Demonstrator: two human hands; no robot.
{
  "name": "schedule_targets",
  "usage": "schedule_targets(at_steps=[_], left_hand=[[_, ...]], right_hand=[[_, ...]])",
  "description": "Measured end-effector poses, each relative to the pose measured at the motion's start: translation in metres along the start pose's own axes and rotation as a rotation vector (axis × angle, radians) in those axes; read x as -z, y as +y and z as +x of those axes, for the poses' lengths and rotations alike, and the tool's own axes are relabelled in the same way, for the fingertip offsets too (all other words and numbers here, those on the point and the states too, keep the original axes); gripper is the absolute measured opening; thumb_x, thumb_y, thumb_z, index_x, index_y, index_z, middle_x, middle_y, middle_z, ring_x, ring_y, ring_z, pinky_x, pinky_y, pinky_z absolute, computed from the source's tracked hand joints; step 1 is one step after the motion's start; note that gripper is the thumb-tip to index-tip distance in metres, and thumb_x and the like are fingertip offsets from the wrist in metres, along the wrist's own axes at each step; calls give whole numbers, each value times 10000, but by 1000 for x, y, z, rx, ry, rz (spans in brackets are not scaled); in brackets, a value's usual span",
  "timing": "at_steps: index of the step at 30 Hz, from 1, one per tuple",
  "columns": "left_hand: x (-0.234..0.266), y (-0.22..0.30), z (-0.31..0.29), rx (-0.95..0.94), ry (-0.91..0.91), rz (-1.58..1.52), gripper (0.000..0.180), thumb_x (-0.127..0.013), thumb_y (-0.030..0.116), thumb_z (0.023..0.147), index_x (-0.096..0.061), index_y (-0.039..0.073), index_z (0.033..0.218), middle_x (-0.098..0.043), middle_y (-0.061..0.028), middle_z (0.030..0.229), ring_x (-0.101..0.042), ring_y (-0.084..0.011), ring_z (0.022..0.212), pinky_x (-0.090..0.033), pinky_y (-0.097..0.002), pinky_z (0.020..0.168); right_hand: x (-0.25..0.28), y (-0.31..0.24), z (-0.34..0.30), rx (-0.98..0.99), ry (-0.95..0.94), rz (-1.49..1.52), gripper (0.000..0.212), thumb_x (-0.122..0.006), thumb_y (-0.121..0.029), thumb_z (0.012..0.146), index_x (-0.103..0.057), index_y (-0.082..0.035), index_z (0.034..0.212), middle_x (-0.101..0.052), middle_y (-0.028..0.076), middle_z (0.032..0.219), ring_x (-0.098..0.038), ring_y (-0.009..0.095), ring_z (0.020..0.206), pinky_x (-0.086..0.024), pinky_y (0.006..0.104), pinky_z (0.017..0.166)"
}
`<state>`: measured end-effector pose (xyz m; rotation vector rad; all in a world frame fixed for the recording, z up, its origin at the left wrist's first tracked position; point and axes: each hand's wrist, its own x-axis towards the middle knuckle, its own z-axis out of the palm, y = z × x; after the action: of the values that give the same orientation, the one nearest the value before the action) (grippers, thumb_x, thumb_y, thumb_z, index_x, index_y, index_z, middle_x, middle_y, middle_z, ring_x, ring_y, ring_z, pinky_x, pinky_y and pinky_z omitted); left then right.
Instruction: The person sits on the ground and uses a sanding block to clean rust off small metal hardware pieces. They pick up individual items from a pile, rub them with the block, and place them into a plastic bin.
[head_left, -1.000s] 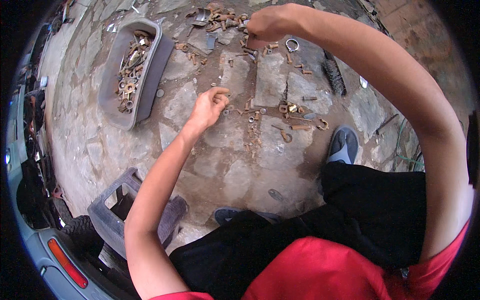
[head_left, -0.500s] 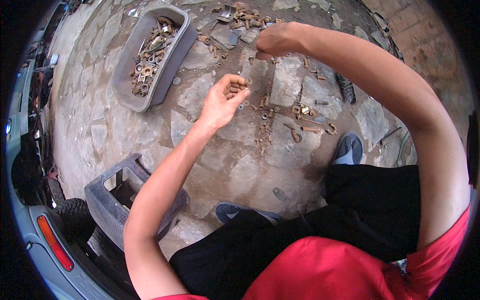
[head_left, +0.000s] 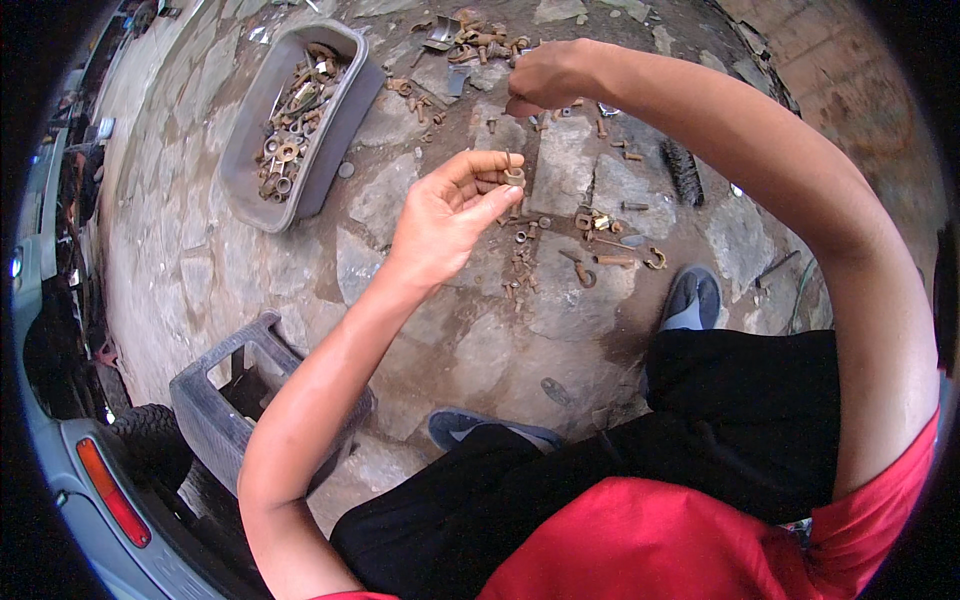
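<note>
Thumb and fingers of my left hand [head_left: 440, 220] pinch a small brownish metal nut [head_left: 514, 177] above the stone floor. Farther off, my right hand [head_left: 548, 78] is low beside a pile of rusty bolts [head_left: 490, 45]. Its fingers curl downward, and its own back hides whatever they may hold. Between and below the hands lie scattered rusty bolts and small fittings, among them a brass-coloured piece [head_left: 600, 223], a rusty hook-shaped piece [head_left: 584, 272] and a rusty open ring [head_left: 656, 259].
A grey plastic tub [head_left: 318, 170] holding mixed nuts and metal parts stands at the far left. Nearer sits a dark plastic stool [head_left: 215, 425], beside a vehicle with an orange-red lamp [head_left: 112, 493]. A black brush-like strip [head_left: 684, 172] lies to the right. My shoes [head_left: 692, 296] rest on the stones.
My left hand has moved slightly to the right with the nut, which now shows more clearly at the fingertips. My right hand stays bent over the floor near the bolt pile.
</note>
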<state>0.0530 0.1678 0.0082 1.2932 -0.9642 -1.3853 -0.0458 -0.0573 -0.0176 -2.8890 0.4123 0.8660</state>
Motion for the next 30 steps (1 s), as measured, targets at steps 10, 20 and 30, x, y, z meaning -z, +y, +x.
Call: schedule_targets(at_steps=[10, 20, 30], left_hand=[[-1, 3, 1, 108, 30, -27, 239, -673, 101, 910, -658, -10, 1121, -690, -48, 934, -635, -98, 799, -511, -236, 760], [36, -28, 9, 214, 233, 246, 232, -678, 142, 909, -687, 6, 1097, -688, -24, 884, -613, -76, 782, -491, -233, 712], [67, -45, 7, 233, 293, 332, 240, -678, 152, 908, -690, 1, 1094, -694, -27, 882, -617, -83, 783, -498, -235, 718]], right_hand=[[-1, 3, 1, -25, -14, -10, 311, -517, -308, 927, -680, -44, 943, -682, 191, 855, -644, 382, 802, -494, 490, 713], [12, -36, 5, 28, -37, 919, 466, -411, -372, 1001, -570, -16, 1257, -696, 126, 1034, -659, 217, 933, -531, 381, 770], [-6, -57, 19, 450, 12, 891, 322, -491, -172, 959, -588, -81, 1252, -683, 73, 1063, -631, 161, 978, -494, 326, 878]])
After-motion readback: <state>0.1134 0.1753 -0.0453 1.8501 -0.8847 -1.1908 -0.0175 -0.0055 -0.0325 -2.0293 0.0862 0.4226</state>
